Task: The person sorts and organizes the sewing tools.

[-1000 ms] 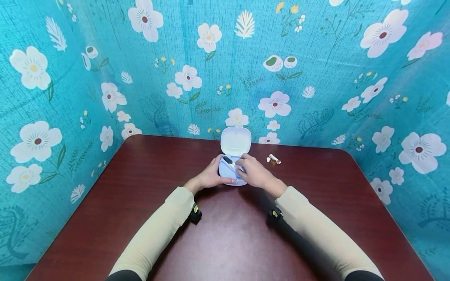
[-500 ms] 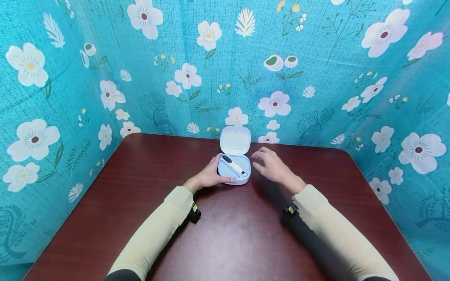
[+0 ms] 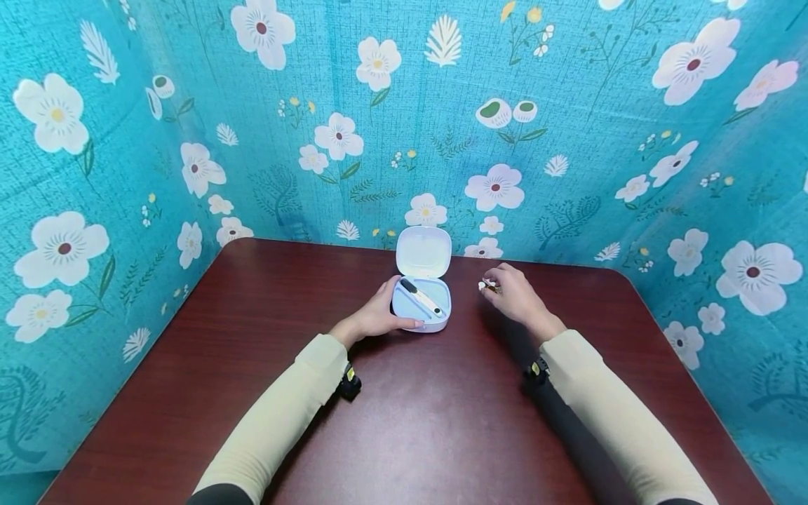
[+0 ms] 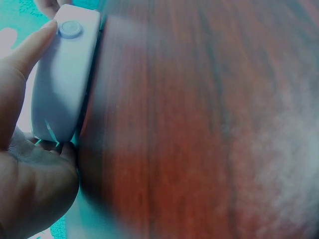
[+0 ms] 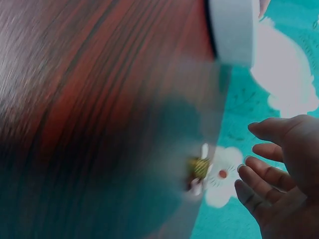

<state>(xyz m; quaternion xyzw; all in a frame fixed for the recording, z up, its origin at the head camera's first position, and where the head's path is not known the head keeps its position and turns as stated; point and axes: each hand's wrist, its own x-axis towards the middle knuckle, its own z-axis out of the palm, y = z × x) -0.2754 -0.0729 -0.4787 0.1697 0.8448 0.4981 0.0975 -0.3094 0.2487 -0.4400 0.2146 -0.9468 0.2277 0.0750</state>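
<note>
A pale blue-white hinged case (image 3: 435, 325) stands on the table with its lid (image 3: 423, 251) raised. In its tray lies a slim white stick (image 3: 421, 297) with a black end and a dark round spot. My left hand (image 3: 377, 314) grips the case at its left side, thumb on the front wall near a round button (image 4: 70, 29). To the right of the case, my right hand (image 3: 516, 294) hovers over small items, its fingers loosely bent and apart from them in the right wrist view. Among these are a gold band (image 5: 201, 168) and small white pieces (image 3: 482, 285), partly hidden by the hand.
The dark red-brown table (image 3: 404, 407) reaches back to a turquoise flowered cloth (image 3: 353, 168), which hangs behind and at both sides. The case and the small items sit close to the table's back edge.
My right hand has let go of the white stick, now lying in the case, and moved right to the small items. The left hand keeps its grip on the case.
</note>
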